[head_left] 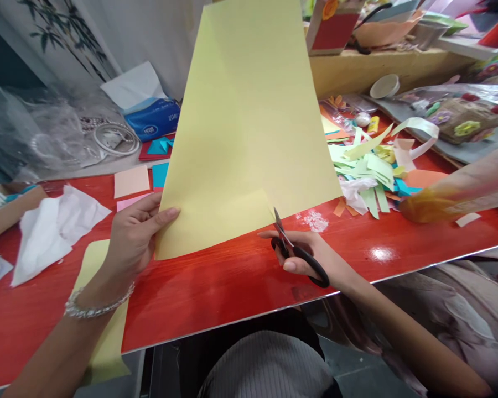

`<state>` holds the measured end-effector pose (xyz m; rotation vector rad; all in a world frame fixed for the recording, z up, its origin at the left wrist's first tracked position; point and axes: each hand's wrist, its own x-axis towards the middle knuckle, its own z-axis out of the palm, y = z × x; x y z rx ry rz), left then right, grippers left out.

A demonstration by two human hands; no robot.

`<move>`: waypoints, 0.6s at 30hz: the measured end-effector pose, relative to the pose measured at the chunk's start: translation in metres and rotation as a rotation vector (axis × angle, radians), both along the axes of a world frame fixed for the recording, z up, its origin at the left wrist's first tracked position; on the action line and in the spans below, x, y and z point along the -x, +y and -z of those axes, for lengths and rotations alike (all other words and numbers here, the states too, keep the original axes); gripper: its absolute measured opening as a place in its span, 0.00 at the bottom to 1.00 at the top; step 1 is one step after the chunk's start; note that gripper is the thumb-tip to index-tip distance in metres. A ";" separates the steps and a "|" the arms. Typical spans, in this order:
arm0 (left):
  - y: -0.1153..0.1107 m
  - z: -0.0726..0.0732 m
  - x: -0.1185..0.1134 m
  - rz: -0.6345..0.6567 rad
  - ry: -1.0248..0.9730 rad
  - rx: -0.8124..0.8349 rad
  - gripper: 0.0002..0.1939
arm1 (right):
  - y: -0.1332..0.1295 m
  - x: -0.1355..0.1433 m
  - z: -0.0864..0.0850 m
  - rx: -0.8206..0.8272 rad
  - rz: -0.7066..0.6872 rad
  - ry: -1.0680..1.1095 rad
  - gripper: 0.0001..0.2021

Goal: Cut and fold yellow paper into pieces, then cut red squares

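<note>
A large yellow paper sheet (249, 121) rises from the red table. My left hand (139, 235), with a bracelet at its wrist, pinches the sheet's lower left edge between thumb and fingers. Black-handled scissors (301, 251) are held in my right hand (311, 254), fingers closed round the handles. The scissor blades point up at the sheet's bottom edge, right of its middle, where a short cut shows. Under my left forearm lies a yellow strip (108, 331) that hangs over the table's front edge.
Crumpled white tissue (58, 226) lies on the red table (182, 298) at left. A blue tissue pack (153, 116) stands behind the left hand. Green paper scraps (369, 168) are heaped at right, near a plastic bag (460, 188). Boxes and craft items fill the back right.
</note>
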<state>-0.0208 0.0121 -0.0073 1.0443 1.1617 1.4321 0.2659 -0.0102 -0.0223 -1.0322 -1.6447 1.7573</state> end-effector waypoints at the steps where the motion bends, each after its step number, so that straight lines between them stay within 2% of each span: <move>1: 0.000 0.001 0.001 0.007 0.002 -0.004 0.15 | 0.000 0.000 0.000 -0.002 0.001 -0.002 0.14; 18: 0.001 0.003 0.002 0.048 0.006 -0.010 0.14 | -0.002 0.003 0.001 0.031 0.074 -0.002 0.29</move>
